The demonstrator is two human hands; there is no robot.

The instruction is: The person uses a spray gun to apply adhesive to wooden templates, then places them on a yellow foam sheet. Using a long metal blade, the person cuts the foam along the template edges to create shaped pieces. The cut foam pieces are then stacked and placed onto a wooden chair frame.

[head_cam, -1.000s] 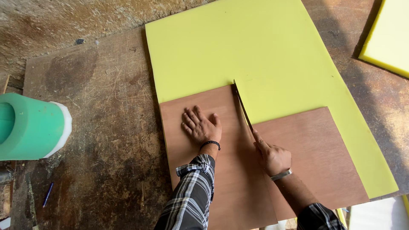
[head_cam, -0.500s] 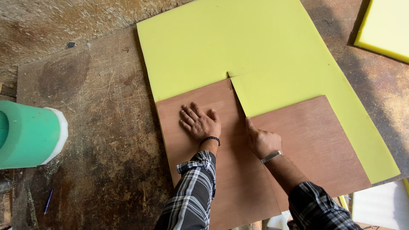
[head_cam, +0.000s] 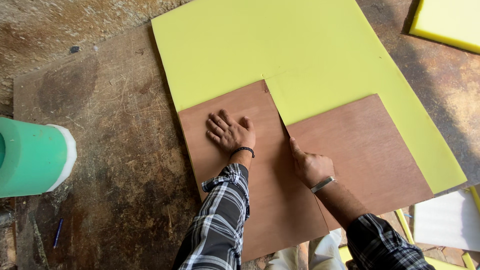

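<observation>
Scuffed, stained brown worktop fills the head view, scratched all over and darker in patches toward the far left. Across the middle and far side lies a big yellow-green foam sheet, flat, its near portion covered by two brown plywood panels. The left panel sits near centre; the right panel lies just beside it, their edges meeting along a slanted seam, with a wedge of foam showing between them at the far end.

Left hand is open, palm down, fingers spread, pressing flat on the left panel, a dark band at the wrist. Right hand rests on the seam, fingers curled in and the thumb stretched along the panel edge; whether it grips anything inside the fist I cannot tell. A metal bracelet shows on that wrist, and both arms wear checked black-and-white sleeves.

Off at the left edge, a green foam roll with a white end lies on its side, well apart from the hands. A blue pen lies near it, on the near left. Far right corner, a second yellow foam piece sits well apart from the main sheet. Near right, white and yellow scraps peek out below the worktop's edge.
</observation>
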